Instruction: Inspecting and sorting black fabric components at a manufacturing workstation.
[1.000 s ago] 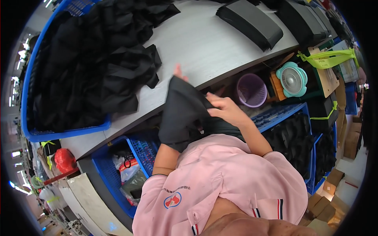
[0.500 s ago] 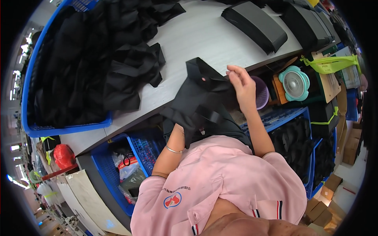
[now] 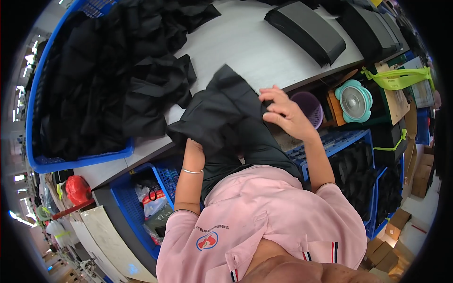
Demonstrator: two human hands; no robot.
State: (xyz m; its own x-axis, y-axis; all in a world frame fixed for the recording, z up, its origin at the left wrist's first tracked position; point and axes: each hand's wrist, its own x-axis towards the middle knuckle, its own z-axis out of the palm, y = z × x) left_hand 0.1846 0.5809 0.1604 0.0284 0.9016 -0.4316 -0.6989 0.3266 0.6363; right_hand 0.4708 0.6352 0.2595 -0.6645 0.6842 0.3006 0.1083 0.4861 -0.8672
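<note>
A piece of black fabric (image 3: 214, 111), perhaps a sewn bag, hangs over the table's front edge, above my lap. It covers my left hand (image 3: 194, 145) from the wrist on, so those fingers are hidden; a silver bangle circles that forearm. Beside the fabric's right edge is my right hand (image 3: 287, 113), fingers bent and apart, with nothing visible in it. Whether its fingertips touch the cloth I cannot tell. A heap of similar black fabric pieces (image 3: 89, 80) fills and spills from a blue basket (image 3: 85, 162) at the left.
On the far right of the pale table (image 3: 236, 35) lie stacks of black, flat-cut pieces (image 3: 309, 30). Below its edge stand a purple bin (image 3: 309, 106) and a turquoise fan (image 3: 355, 101). Blue crates flank me, one holding plastic bags (image 3: 153, 205), another black fabric (image 3: 351, 172).
The black fabric has shifted left with my left arm and spread out toward the heap. My right hand has moved slightly left and down, its fingers opening.
</note>
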